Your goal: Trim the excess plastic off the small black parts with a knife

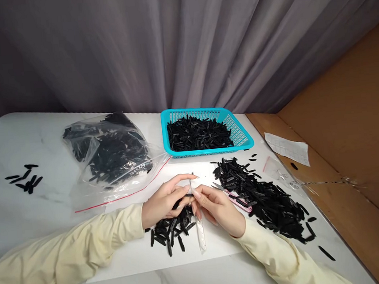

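Observation:
Both hands meet over a white sheet [133, 259]. My left hand [166, 199] is closed, its fingertips on a small dark piece, mostly hidden by the fingers. My right hand [218, 205] pinches a narrow white strip [201, 238] whose lower end hangs below the fingers. The strip's upper part passes between the two hands, beside the dark piece. Under my left hand lies a loose pile of small black elongated pieces [172, 229]. Just right of my right hand, pink-handled scissors [243, 205] lie partly under a larger heap of the same black pieces [260, 197].
A turquoise basket [210, 151] of black pieces stands at the back. To its left lies a clear zip bag [117, 155] full of them. Several loose pieces [30, 184] lie far left. A cardboard wall [346, 115] bounds the right, with a paper slip [288, 148] near it.

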Action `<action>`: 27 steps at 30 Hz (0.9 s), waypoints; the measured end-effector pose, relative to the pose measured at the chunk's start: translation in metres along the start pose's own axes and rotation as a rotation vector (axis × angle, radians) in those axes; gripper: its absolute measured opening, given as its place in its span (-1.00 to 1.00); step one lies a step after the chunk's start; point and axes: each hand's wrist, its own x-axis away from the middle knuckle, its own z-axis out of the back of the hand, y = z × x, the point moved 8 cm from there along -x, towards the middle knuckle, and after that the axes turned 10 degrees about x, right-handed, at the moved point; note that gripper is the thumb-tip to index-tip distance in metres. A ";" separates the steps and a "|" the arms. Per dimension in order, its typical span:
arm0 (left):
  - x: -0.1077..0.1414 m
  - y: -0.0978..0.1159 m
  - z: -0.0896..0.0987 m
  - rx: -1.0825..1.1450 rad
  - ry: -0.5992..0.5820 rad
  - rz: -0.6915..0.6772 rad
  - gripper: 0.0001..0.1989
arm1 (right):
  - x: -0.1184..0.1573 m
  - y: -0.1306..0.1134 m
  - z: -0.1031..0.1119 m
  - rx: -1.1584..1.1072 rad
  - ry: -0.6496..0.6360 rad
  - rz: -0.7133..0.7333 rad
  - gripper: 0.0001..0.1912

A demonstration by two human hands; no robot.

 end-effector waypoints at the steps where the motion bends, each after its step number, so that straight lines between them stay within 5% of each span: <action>1: 0.000 0.000 0.000 0.002 0.006 0.002 -0.59 | 0.000 -0.001 0.000 -0.013 0.003 0.014 -0.61; 27: 0.001 0.008 0.009 -0.055 0.125 -0.064 -0.61 | -0.002 -0.004 0.007 -0.181 0.056 0.106 -0.75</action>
